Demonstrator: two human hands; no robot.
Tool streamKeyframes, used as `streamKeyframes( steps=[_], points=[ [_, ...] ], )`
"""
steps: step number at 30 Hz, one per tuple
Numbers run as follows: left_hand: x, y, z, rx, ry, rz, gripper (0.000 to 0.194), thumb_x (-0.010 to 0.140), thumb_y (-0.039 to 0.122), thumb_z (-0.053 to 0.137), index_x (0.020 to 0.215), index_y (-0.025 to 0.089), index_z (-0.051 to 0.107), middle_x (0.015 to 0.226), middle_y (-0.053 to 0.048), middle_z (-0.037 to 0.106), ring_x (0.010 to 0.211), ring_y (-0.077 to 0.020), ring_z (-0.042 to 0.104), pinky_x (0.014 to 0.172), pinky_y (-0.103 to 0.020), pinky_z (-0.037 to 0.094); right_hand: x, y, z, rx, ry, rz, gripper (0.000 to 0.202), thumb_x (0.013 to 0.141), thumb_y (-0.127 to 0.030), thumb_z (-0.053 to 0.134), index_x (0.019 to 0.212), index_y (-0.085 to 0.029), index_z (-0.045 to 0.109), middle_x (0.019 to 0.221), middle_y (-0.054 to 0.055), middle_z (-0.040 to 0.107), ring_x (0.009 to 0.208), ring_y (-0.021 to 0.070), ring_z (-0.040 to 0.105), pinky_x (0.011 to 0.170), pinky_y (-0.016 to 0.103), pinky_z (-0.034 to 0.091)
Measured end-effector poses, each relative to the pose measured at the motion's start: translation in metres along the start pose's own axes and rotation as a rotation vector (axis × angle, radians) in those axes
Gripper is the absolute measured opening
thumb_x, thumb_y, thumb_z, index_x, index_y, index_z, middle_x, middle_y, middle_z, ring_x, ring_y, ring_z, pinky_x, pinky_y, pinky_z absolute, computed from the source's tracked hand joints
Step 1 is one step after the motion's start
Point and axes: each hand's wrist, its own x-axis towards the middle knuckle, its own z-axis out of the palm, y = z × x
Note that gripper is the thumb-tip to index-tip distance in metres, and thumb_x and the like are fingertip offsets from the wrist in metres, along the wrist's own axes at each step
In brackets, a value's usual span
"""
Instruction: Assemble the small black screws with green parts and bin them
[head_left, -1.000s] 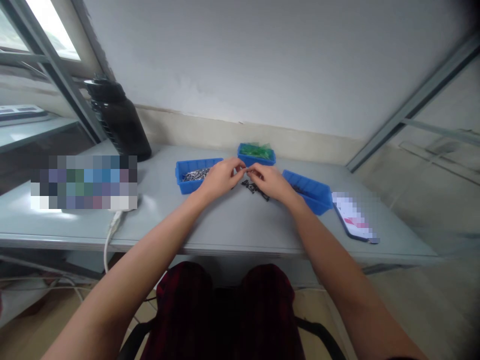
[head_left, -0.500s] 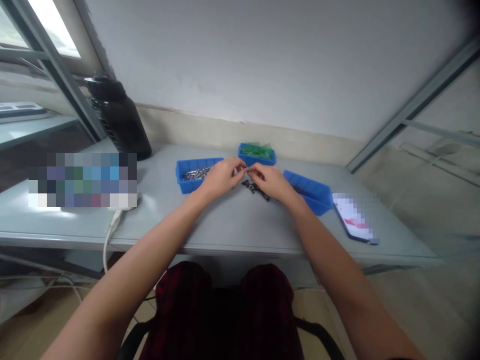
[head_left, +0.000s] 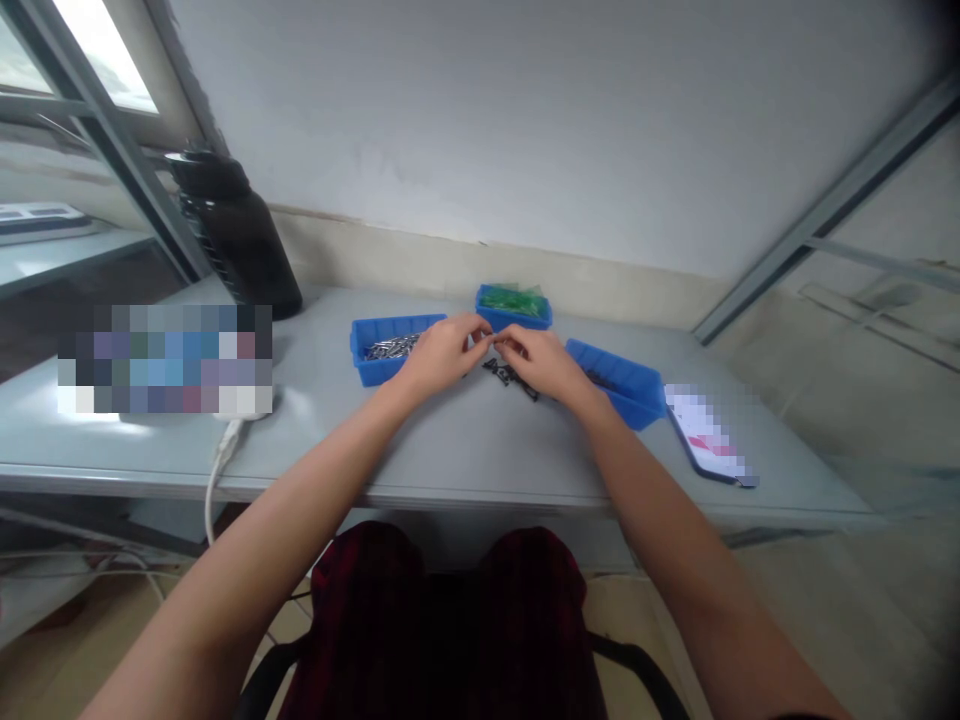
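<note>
Fingertips pinched, my left hand (head_left: 450, 350) meets my right hand (head_left: 529, 354) above the middle of the desk; whatever is between the fingers is too small to make out. Several small black parts (head_left: 498, 372) lie on the desk just below and partly behind my right hand. Beside my left hand is a blue bin (head_left: 367, 370) of silvery metal pieces (head_left: 391, 347). Another blue bin (head_left: 634, 388), with some dark pieces in it, stands to the right of my right hand. Behind both hands, a small blue bin (head_left: 514, 319) holds green plastic bags (head_left: 513, 300).
A large dark bottle (head_left: 238, 235) stands at the desk's back left. In front of it are a blurred-out device (head_left: 165, 358) and a white cable (head_left: 216, 480). A phone (head_left: 705, 435) lies at the right. Metal posts rise at both ends of the desk (head_left: 480, 470).
</note>
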Motion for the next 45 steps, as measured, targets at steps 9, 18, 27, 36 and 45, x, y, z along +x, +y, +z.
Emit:
streamKeyframes(
  steps=[9,18,27,36,45],
  points=[
    [0.0,0.001,0.0,-0.008,-0.005,0.003,0.019,0.092,0.028,0.054,0.099,0.018,0.068,0.09,-0.004,0.07,0.073,-0.0144,0.06,0.068,-0.027,0.043,0.001,0.001,0.0,-0.013,-0.001,-0.004,0.026,0.096,-0.033,0.045,0.101,-0.019,0.067,0.083,0.005,0.07,0.068,0.0167,0.057,0.068,0.028,0.038],
    [0.001,0.0,0.0,0.0,0.002,0.005,0.019,0.092,0.028,0.054,0.1,0.018,0.068,0.09,-0.004,0.071,0.075,-0.0149,0.061,0.069,-0.027,0.044,0.0,0.0,0.0,0.012,0.015,-0.009,0.025,0.096,-0.033,0.046,0.1,-0.019,0.067,0.082,0.004,0.07,0.07,0.0171,0.059,0.069,0.028,0.04],
    [0.001,0.001,0.001,0.011,-0.004,-0.025,0.02,0.093,0.031,0.054,0.1,0.019,0.068,0.089,-0.004,0.07,0.072,-0.0145,0.059,0.069,-0.028,0.045,0.002,0.005,-0.005,0.115,0.157,0.0,0.02,0.093,-0.035,0.051,0.096,-0.021,0.065,0.087,0.005,0.071,0.078,0.0194,0.063,0.075,0.031,0.046],
    [0.0,0.005,0.0,0.0,-0.104,0.04,0.019,0.093,0.026,0.052,0.097,0.016,0.068,0.085,-0.004,0.07,0.073,-0.0152,0.059,0.069,-0.028,0.043,0.0,-0.009,0.001,0.183,0.197,-0.046,0.02,0.091,-0.037,0.052,0.095,-0.022,0.065,0.088,0.005,0.071,0.079,0.0187,0.064,0.079,0.033,0.048],
    [0.0,0.003,-0.001,-0.014,0.027,-0.002,0.02,0.092,0.029,0.056,0.101,0.018,0.069,0.09,-0.005,0.071,0.071,-0.0134,0.059,0.07,-0.027,0.046,0.0,-0.003,-0.013,0.132,0.113,0.008,0.016,0.09,-0.034,0.052,0.09,-0.021,0.062,0.086,0.005,0.069,0.077,0.0184,0.061,0.075,0.031,0.046]
  ],
)
